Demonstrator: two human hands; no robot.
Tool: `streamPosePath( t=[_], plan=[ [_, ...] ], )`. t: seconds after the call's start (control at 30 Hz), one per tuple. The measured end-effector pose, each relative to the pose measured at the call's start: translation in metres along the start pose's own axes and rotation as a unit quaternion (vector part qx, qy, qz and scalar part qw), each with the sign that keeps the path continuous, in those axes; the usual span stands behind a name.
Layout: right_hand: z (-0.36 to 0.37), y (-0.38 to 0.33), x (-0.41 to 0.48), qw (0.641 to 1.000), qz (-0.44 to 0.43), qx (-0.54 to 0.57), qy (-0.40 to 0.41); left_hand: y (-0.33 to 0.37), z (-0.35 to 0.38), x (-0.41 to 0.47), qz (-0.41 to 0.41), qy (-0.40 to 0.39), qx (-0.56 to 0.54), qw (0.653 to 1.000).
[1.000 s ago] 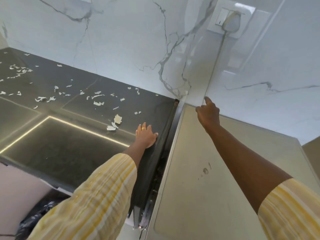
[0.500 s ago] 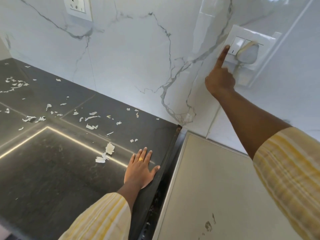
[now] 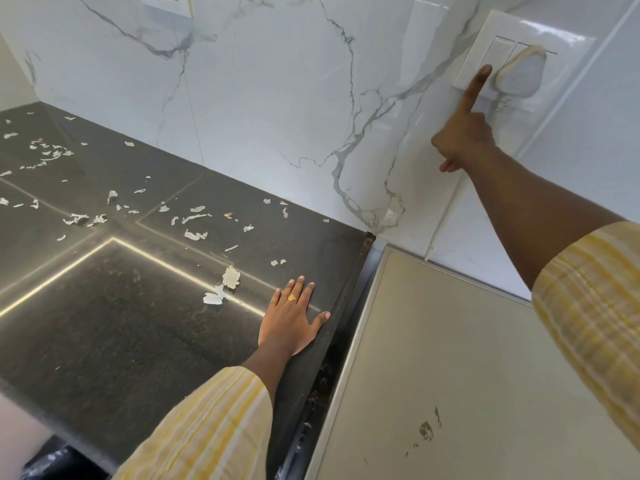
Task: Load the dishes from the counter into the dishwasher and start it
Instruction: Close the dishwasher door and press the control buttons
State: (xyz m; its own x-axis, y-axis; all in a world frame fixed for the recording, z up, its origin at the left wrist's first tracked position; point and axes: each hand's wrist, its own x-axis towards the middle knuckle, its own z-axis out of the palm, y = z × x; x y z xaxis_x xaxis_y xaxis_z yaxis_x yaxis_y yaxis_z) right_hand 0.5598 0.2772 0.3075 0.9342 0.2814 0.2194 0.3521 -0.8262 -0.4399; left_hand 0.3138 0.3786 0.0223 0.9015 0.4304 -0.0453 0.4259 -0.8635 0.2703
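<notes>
Pressing: right hand [image 3: 464, 140] is raised to the wall switch plate [image 3: 568, 46], with the index finger straight and its tip on the plate at the lower corner of the left rocker [image 3: 500, 51]. I can't tell whether the rocker is pushed in.
Right fingers: the index is out and the rest are curled into the palm, holding nothing.
Plug: white plug [image 3: 517, 72] is seated in the same plate, just right of the fingertip. Its cable [image 3: 446, 209] runs down the wall behind the forearm.
Left hand: left hand [image 3: 289, 323] lies palm down on the dark bench [image 3: 104, 323] at its right edge, with the thumb along the edge.
Left fingers: straight, slightly apart and flat on the surface, gripping nothing. One of them wears a gold ring [image 3: 292, 298].
Dishwasher: its flat beige top [image 3: 467, 358] fills the lower right, beside the bench, with a narrow dark gap [image 3: 325, 386] between them. It sits under the right forearm, and only the top is in view.
Bench surface: white flakes [image 3: 230, 277] are scattered across it, the largest just left of the left hand.
Wall: white marble [image 3: 277, 98] with grey veins. A second plate [image 3: 166, 3] is cut off at the top edge.
Sleeves: both are yellow-striped [image 3: 207, 427].
</notes>
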Motion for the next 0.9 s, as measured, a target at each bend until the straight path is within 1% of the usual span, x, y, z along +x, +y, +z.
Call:
streamPosePath(
  t=[0.13,0.23,0.3,0.4,0.47,0.57,0.7,0.8,0.9],
  plan=[
    [0.027,0.011,-0.025,0.997,0.021,0.015,-0.077,0.001,0.0,0.0,-0.002,0.001,-0.006,1.0],
    [0.07,0.029,-0.068,0.997,0.001,-0.014,-0.081,0.0,-0.001,0.001,-0.001,0.0,-0.003,1.0],
    [0.093,0.042,-0.107,0.994,-0.003,-0.034,-0.103,0.0,-0.003,0.001,0.003,-0.005,-0.013,1.0],
    [0.112,0.061,-0.17,0.986,0.002,-0.054,-0.155,-0.002,-0.009,-0.004,0.025,0.006,-0.11,0.994],
    [0.118,0.07,-0.208,0.982,0.018,-0.063,-0.176,-0.008,-0.014,-0.01,0.062,-0.001,-0.149,0.987],
    [0.128,0.084,-0.255,0.98,0.033,-0.07,-0.184,-0.017,-0.016,-0.027,0.118,-0.059,-0.119,0.984],
    [0.127,0.097,-0.311,0.98,0.056,-0.066,-0.177,-0.018,-0.014,-0.071,0.117,-0.111,-0.126,0.979],
    [0.122,0.095,-0.351,0.982,0.059,-0.073,-0.162,-0.012,-0.019,-0.115,0.14,-0.15,-0.138,0.969],
    [0.119,0.093,-0.391,0.984,0.06,-0.085,-0.148,-0.008,-0.02,-0.163,0.154,-0.153,-0.167,0.962]
  ],
)
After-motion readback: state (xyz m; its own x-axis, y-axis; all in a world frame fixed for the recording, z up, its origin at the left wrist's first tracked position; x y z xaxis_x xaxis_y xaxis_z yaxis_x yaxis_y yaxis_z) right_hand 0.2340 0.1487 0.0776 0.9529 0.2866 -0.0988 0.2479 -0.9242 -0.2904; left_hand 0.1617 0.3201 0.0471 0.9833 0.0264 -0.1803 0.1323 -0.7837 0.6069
